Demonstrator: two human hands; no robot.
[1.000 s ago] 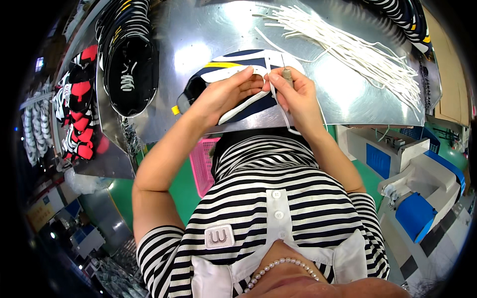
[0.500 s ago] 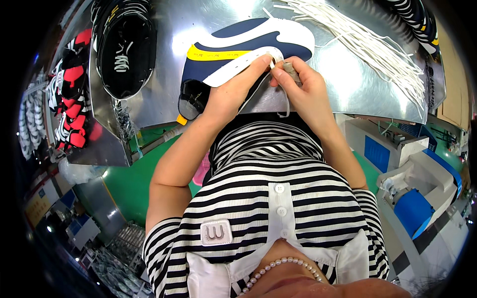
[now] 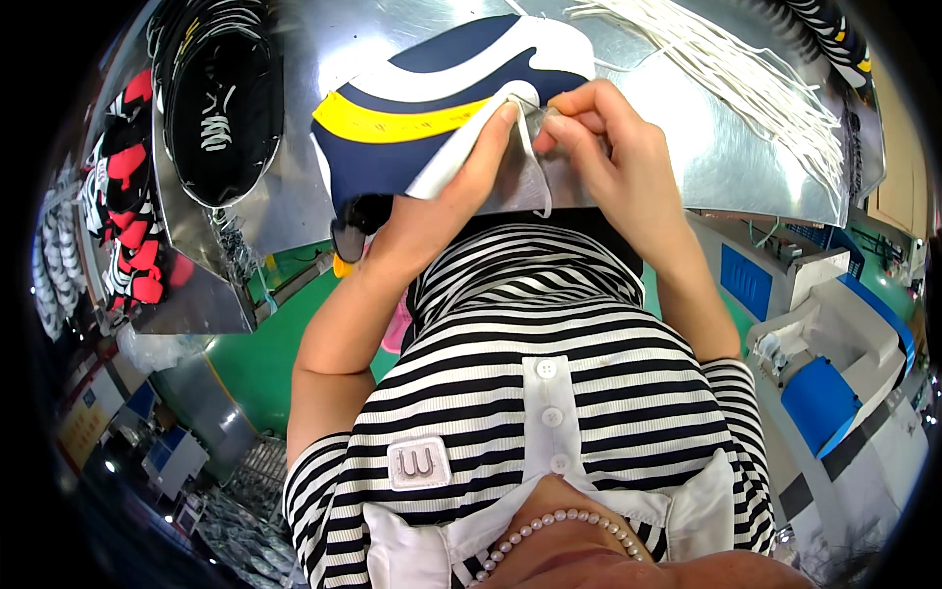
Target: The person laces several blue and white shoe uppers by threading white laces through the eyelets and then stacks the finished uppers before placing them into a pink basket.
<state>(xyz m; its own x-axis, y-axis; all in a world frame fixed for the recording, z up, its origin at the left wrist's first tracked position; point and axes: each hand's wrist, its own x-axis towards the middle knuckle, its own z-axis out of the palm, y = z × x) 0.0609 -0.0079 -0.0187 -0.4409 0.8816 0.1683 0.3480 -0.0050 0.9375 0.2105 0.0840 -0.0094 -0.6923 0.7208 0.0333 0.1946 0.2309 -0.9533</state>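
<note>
My left hand (image 3: pixel 446 201) is closed on a navy, white and yellow shoe upper (image 3: pixel 402 123), its thumb pressed on the white eyelet strip (image 3: pixel 469 139). A white shoelace (image 3: pixel 531 147) comes out near the top of that strip, and its loose end hangs toward the table's near edge. Just right of the strip, my right hand (image 3: pixel 620 157) pinches with thumb and index finger. Something thin runs between these fingertips and the strip; its kind is too small to make out. The inside of the upper is mostly hidden by my left hand.
A bundle of white shoelaces (image 3: pixel 736 93) lies on the metal table (image 3: pixel 324 59) at right. Black shoe uppers (image 3: pixel 221 128) are stacked at left, beside red, white and black pieces (image 3: pixel 128 216). More striped uppers (image 3: pixel 834 39) sit far right. A grey-and-blue machine (image 3: pixel 824 363) stands below.
The upper has shifted left and nearer and tilted with my left hand. My right hand has drawn slightly away from the eyelet strip, and more of the hanging lace shows.
</note>
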